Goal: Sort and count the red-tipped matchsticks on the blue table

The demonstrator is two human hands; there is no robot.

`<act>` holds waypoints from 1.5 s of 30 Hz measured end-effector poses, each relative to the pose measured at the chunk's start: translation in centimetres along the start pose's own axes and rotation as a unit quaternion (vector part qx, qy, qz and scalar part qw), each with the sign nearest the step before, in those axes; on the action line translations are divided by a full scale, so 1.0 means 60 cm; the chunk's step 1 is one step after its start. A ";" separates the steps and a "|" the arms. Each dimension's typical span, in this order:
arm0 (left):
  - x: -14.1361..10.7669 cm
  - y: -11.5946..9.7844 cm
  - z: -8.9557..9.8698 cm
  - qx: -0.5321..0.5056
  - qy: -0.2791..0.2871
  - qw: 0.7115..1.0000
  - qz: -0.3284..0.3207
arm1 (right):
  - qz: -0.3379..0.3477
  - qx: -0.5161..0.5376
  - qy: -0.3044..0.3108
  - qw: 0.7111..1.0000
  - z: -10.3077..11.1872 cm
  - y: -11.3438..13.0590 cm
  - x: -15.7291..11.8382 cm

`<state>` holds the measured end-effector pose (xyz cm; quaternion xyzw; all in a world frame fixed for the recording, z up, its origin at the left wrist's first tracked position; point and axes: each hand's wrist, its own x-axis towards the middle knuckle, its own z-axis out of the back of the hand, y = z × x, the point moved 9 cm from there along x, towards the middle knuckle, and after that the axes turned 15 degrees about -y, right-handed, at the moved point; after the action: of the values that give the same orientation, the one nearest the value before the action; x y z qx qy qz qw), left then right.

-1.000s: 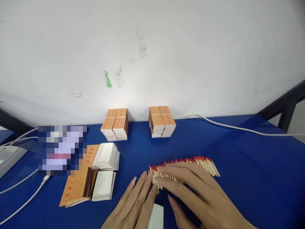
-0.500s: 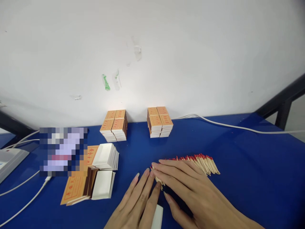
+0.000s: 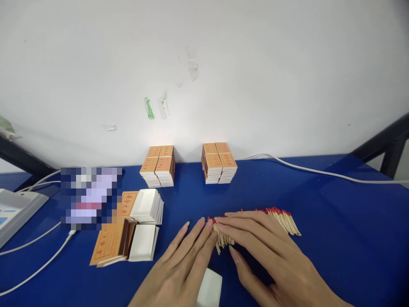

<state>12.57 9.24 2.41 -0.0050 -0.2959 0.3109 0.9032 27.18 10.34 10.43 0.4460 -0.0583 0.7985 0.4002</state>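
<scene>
A row of red-tipped wooden matches [image 3: 285,221] lies on the blue table. My right hand [image 3: 271,256] reaches over the row with fingers stretched out, covering its middle; the thumb is apart on the near side. My left hand [image 3: 182,268] has its fingers extended, the tips against the row's left end. Between the hands a short section of matches shows. Partly hidden beside my left hand is a white matchbox tray [image 3: 211,286].
White trays [image 3: 143,204] and orange matchbox sleeves [image 3: 107,245] lie at left. Two stacks of matchboxes, a left stack [image 3: 164,166] and a right stack [image 3: 220,162], stand by the wall. A blurred phone-like object [image 3: 92,196], cables and a white cord [image 3: 306,167] are also around.
My right hand has shifted slightly right along the matches, and more matches show between my hands. More of the white tray shows. The whole view has shifted a little.
</scene>
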 end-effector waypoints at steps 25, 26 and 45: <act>-0.024 0.006 -0.023 0.112 -0.153 0.982 -0.001 | 0.020 -0.001 0.015 1.000 -0.005 -0.013 -0.002; -0.026 0.005 -0.026 0.112 -0.149 0.982 -0.003 | 0.022 -0.002 0.014 1.000 -0.003 -0.012 -0.002; -0.015 -0.004 -0.003 0.083 -0.071 0.994 -0.025 | 0.019 0.002 0.000 1.000 0.002 -0.006 0.007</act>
<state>12.22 8.57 1.82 0.0992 -0.3329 0.3114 0.8845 27.39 10.76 10.75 0.4459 -0.0653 0.8061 0.3835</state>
